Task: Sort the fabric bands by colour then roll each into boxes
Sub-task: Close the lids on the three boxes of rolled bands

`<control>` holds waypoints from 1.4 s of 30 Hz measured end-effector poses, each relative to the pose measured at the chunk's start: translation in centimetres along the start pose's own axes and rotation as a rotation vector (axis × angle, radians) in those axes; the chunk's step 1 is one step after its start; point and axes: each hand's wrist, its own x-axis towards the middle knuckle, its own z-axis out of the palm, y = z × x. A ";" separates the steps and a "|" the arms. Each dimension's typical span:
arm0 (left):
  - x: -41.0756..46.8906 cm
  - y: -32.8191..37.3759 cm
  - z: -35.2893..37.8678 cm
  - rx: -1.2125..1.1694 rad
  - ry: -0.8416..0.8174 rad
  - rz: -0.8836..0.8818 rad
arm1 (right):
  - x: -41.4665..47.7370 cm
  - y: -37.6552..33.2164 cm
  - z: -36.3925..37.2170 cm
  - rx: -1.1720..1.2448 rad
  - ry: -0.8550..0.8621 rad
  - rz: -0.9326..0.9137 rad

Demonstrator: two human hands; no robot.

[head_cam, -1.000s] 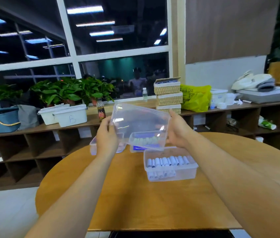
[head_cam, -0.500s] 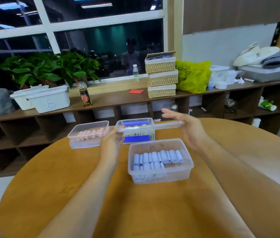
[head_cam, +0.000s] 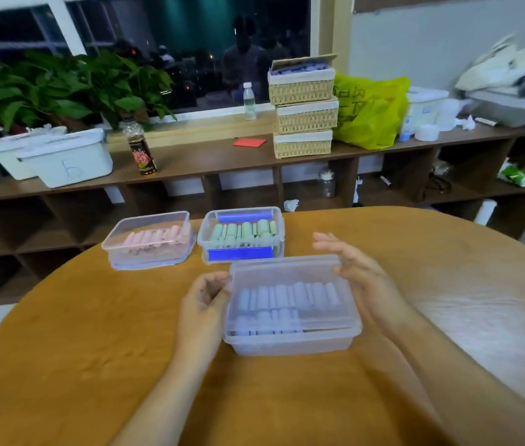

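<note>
Your left hand [head_cam: 204, 300] curls at the left edge of the clear lid [head_cam: 286, 273]; blur hides whether it pinches. Your right hand [head_cam: 351, 272], fingers loosely spread, touches its right corner. The lid lies on the near box [head_cam: 293, 344] of pale blue rolls [head_cam: 286, 296], with the pink-roll box [head_cam: 150, 252] and green-roll box [head_cam: 241, 252] beyond.

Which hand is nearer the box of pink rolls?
Left. The left hand is diagonally front-right of the box of pink rolls; the right hand is across the lidded box of blue rolls.
</note>
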 end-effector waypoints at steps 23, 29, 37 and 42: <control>3.0 -1.7 2.1 0.103 -0.164 -0.191 | -1.1 0.2 -1.1 -0.985 -0.169 0.358; 6.0 -3.0 7.6 0.176 -0.209 -0.159 | 1.8 0.3 -1.8 -1.382 0.049 0.278; 8.4 -0.6 12.0 0.251 -0.156 0.013 | 4.4 1.1 -0.9 -1.415 0.035 0.454; 12.3 0.4 5.6 0.279 -0.081 0.053 | 9.8 2.6 -5.8 -1.387 0.044 0.471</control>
